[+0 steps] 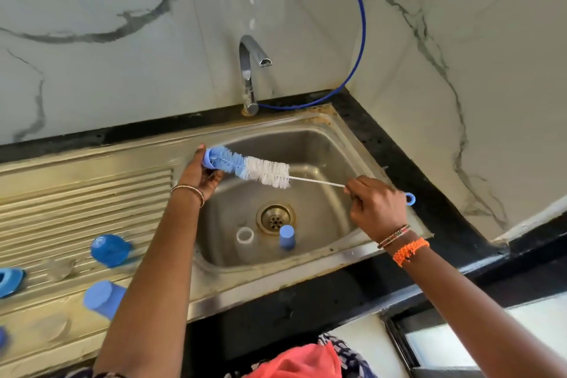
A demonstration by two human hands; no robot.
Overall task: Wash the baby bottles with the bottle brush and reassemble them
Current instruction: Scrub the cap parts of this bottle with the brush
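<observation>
Scrubbing is under way over the sink [310,144]: the right hand [376,205] grips the bottle brush [260,169] by its wire handle, and the left hand [201,176] holds a small blue bottle part [209,159] on its tip. Next, probably twisting the bristles inside, then rinsing.

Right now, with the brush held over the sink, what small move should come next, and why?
Probably open the tap: no water runs, and the brush looks dry. The left hand holds its blue tip and the right hand its wire handle, while two bottle parts wait near the drain.
</observation>
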